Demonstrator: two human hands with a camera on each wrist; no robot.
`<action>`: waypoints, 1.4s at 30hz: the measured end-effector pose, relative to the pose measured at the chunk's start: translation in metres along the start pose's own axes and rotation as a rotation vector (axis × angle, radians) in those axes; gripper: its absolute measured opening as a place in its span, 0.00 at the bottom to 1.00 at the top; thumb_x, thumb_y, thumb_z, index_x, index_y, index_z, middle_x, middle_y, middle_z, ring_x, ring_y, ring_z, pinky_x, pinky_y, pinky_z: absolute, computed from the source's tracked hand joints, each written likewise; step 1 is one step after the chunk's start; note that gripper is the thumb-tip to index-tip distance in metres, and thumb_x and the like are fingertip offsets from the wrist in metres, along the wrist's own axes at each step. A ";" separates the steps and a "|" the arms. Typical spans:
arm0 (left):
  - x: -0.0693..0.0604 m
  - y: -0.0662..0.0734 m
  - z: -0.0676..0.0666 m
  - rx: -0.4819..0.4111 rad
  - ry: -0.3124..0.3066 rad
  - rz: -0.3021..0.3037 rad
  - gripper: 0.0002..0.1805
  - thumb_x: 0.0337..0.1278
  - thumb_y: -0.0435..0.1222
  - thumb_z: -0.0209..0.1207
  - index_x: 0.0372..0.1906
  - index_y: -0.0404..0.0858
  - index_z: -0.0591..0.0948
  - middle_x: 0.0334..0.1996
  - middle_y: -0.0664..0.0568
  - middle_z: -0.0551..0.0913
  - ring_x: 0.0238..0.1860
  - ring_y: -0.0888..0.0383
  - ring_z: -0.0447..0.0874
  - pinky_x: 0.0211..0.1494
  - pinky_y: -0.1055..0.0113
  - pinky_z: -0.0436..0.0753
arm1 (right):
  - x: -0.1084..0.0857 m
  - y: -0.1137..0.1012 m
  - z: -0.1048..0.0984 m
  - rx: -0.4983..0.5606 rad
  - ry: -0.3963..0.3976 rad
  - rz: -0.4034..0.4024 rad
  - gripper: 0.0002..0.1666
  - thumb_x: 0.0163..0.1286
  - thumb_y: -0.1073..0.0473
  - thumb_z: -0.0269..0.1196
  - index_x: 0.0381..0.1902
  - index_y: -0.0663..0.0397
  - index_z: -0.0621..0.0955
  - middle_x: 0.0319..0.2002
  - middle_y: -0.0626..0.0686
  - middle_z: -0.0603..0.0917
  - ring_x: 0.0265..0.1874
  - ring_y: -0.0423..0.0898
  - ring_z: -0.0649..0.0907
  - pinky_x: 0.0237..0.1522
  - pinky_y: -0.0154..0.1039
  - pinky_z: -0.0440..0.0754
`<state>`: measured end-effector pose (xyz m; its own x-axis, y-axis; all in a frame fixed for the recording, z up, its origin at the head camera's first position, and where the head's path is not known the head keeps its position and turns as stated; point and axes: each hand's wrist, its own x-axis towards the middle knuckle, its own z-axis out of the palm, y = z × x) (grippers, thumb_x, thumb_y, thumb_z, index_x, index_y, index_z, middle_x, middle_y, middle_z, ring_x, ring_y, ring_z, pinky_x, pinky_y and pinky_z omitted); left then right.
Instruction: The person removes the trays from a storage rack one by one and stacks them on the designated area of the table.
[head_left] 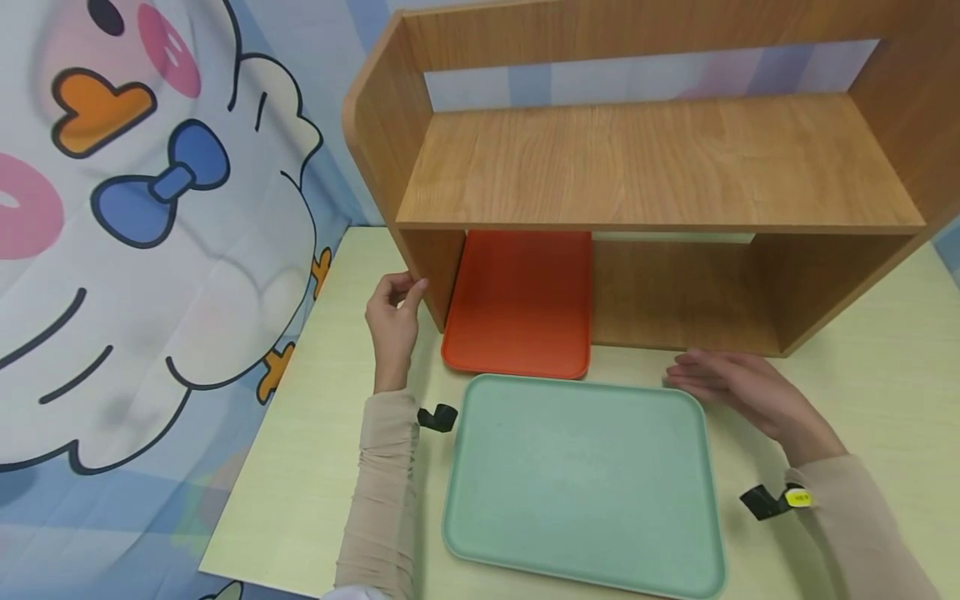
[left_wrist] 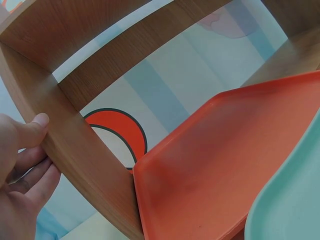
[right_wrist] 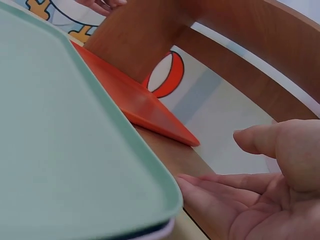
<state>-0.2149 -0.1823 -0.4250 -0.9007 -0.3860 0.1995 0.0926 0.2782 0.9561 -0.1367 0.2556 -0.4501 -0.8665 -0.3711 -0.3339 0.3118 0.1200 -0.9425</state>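
A wooden desk shelf (head_left: 637,167) stands on the table. My left hand (head_left: 395,321) holds the front edge of its left side panel (left_wrist: 75,150), thumb on the inner side and fingers on the outer. An orange-red tray (head_left: 517,308) lies in the lower left of the shelf, its front end jutting out. Before it lies a pale green tray (head_left: 585,483). By that tray's far right corner is my right hand (head_left: 738,392), fingers straight and thumb spread; whether the fingertips touch the tray I cannot tell. A lavender edge (right_wrist: 162,231) shows beneath the green tray.
The pale yellow table (head_left: 300,483) carries everything and ends at the lower left. A cartoon-printed curtain (head_left: 187,317) hangs behind and to the left. The shelf's upper board (head_left: 660,162) overhangs the orange-red tray's back part.
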 end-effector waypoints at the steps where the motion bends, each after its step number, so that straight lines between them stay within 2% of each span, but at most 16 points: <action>1: 0.000 0.000 0.000 0.002 0.001 0.001 0.14 0.58 0.40 0.64 0.45 0.37 0.81 0.40 0.46 0.82 0.44 0.56 0.79 0.50 0.65 0.77 | 0.002 -0.001 0.002 -0.003 0.001 0.005 0.39 0.75 0.48 0.50 0.65 0.79 0.59 0.54 0.57 0.82 0.51 0.42 0.83 0.51 0.35 0.80; 7: 0.001 0.000 0.000 0.011 0.004 0.017 0.13 0.57 0.39 0.64 0.44 0.36 0.81 0.40 0.46 0.82 0.43 0.56 0.80 0.49 0.64 0.77 | 0.016 -0.006 0.009 -0.044 -0.027 0.019 0.39 0.75 0.45 0.51 0.64 0.78 0.62 0.59 0.68 0.76 0.52 0.45 0.83 0.51 0.36 0.80; 10: 0.001 0.000 0.000 0.010 0.004 0.019 0.13 0.57 0.40 0.64 0.44 0.36 0.81 0.40 0.46 0.83 0.43 0.56 0.80 0.48 0.65 0.77 | 0.023 -0.007 0.014 -0.020 -0.047 0.030 0.39 0.75 0.46 0.51 0.64 0.78 0.62 0.60 0.71 0.74 0.53 0.47 0.83 0.52 0.38 0.80; 15: 0.001 -0.001 -0.001 0.007 0.006 0.020 0.13 0.57 0.40 0.65 0.44 0.37 0.81 0.39 0.46 0.83 0.43 0.56 0.80 0.48 0.65 0.77 | 0.033 -0.010 0.022 0.051 -0.060 0.046 0.38 0.74 0.48 0.52 0.65 0.78 0.60 0.59 0.70 0.75 0.54 0.50 0.82 0.53 0.40 0.80; 23: 0.002 -0.001 0.000 0.005 0.007 0.021 0.13 0.57 0.39 0.64 0.44 0.36 0.81 0.39 0.46 0.83 0.43 0.56 0.80 0.49 0.65 0.77 | 0.050 -0.012 0.036 0.065 -0.088 0.048 0.37 0.74 0.49 0.53 0.64 0.77 0.61 0.59 0.71 0.75 0.54 0.53 0.82 0.54 0.43 0.78; 30: 0.002 -0.002 0.000 0.005 0.003 0.010 0.14 0.57 0.40 0.64 0.44 0.37 0.81 0.40 0.47 0.82 0.44 0.56 0.79 0.50 0.64 0.77 | 0.061 -0.012 0.046 0.042 -0.115 0.069 0.35 0.75 0.51 0.51 0.66 0.76 0.60 0.60 0.73 0.73 0.55 0.54 0.81 0.52 0.40 0.80; 36: 0.001 -0.001 -0.001 0.004 0.008 0.019 0.13 0.57 0.39 0.65 0.44 0.37 0.81 0.39 0.46 0.83 0.43 0.56 0.80 0.49 0.64 0.77 | 0.071 -0.014 0.053 0.056 -0.128 0.077 0.33 0.75 0.53 0.51 0.64 0.78 0.62 0.59 0.74 0.73 0.53 0.54 0.82 0.52 0.42 0.80; 42: 0.001 -0.001 0.000 0.002 0.004 0.024 0.13 0.57 0.39 0.64 0.44 0.36 0.81 0.39 0.46 0.83 0.43 0.56 0.80 0.48 0.65 0.77 | 0.082 -0.015 0.063 0.076 -0.124 0.085 0.29 0.75 0.58 0.51 0.63 0.78 0.65 0.53 0.67 0.81 0.47 0.50 0.85 0.51 0.44 0.80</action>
<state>-0.2157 -0.1831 -0.4254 -0.8964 -0.3827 0.2235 0.1136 0.2889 0.9506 -0.1880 0.1649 -0.4622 -0.7828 -0.4736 -0.4036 0.4141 0.0877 -0.9060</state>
